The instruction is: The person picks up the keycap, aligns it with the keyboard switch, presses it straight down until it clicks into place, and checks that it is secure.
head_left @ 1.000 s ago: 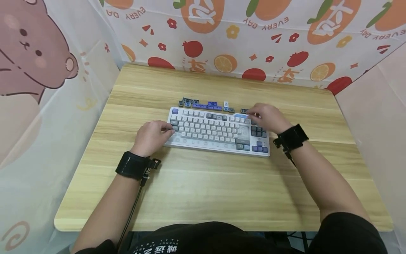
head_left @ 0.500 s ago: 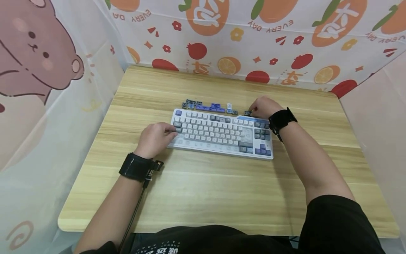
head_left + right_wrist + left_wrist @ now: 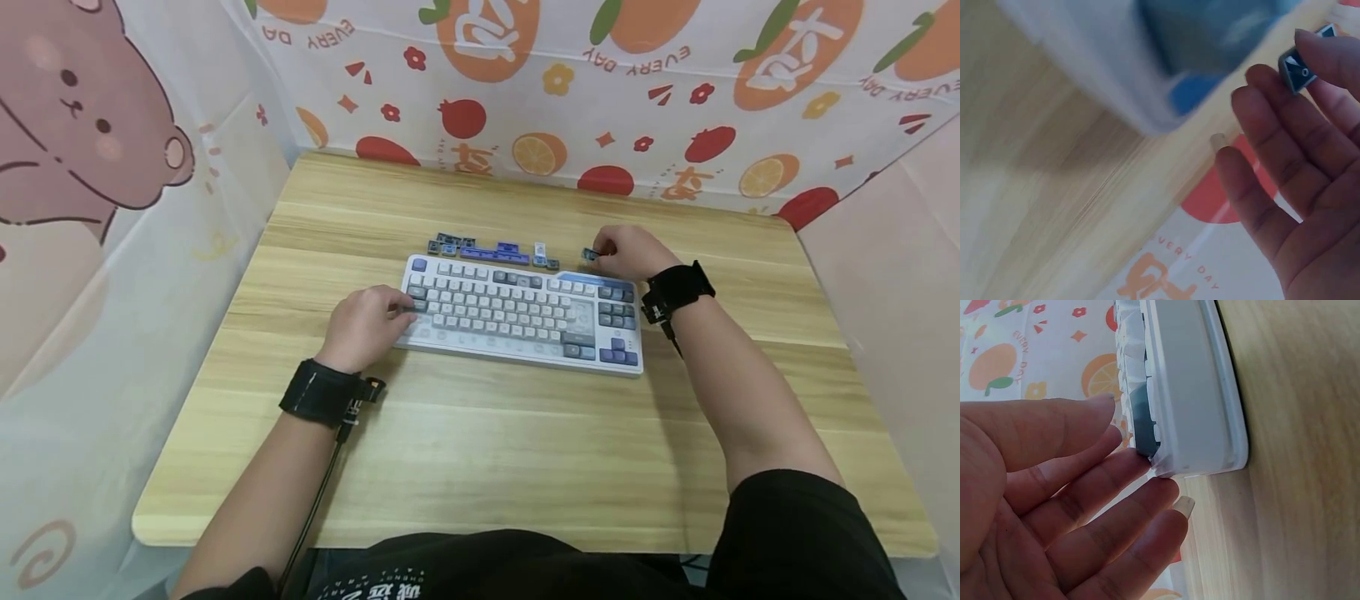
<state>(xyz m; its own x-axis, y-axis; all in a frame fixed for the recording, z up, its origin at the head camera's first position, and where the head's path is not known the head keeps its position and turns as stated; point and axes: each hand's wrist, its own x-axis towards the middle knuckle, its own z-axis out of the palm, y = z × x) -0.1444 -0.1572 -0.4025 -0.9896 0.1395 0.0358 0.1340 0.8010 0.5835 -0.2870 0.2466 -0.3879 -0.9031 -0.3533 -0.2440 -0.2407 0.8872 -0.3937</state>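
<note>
A white keyboard (image 3: 487, 340) with white, grey and purple keycaps lies mid-table; the front-left part of its bottom row has no caps. My left hand (image 3: 363, 327) is at its left end. In the left wrist view, the left fingertips (image 3: 1163, 487) touch the keyboard's corner (image 3: 1194, 425), thumb apart. Behind the keyboard's right half, my right hand (image 3: 632, 252) pinches a dark keycap (image 3: 589, 254) between thumb and fingers. The right wrist view shows this keycap's hollow underside (image 3: 1300, 70) with its round stem.
Behind the keyboard lie several loose dark keycaps (image 3: 448, 242), a long blue spacebar (image 3: 491, 255) and a white keycap (image 3: 540, 249). Both wrists wear black straps (image 3: 318, 393) with cables. A fruit-print curtain (image 3: 562, 108) borders the wooden table (image 3: 510, 450) at the back.
My right hand has gone from the keyboard's upper right edge to behind it and taken up the dark keycap that lay there. The left hand stays at the keyboard's left end.
</note>
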